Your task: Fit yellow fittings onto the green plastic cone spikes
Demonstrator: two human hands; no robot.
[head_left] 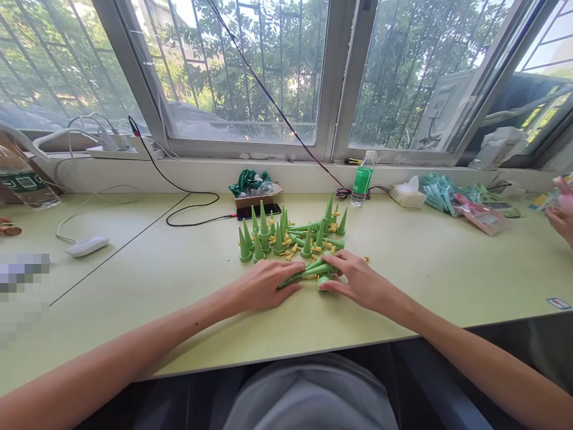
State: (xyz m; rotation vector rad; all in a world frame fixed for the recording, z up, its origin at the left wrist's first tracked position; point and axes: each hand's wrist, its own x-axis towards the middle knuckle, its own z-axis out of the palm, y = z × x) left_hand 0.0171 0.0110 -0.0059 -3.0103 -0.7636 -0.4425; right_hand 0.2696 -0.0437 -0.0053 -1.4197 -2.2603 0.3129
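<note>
Beside the windows [250, 77], a table [425, 275] bears green cones [264, 226].

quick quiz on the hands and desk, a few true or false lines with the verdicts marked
1. Both hands, left and right, are at the green cones. True.
2. Every green cone stands upright. False: some stand, others lie on their sides.
3. A cable runs to the black phone. True.
4. The tissue pack is left of the phone. False: the tissue pack is right of it.
5. The white mouse lies beyond the left hand's reach side, right of the cones. False: it lies left of them.
</note>
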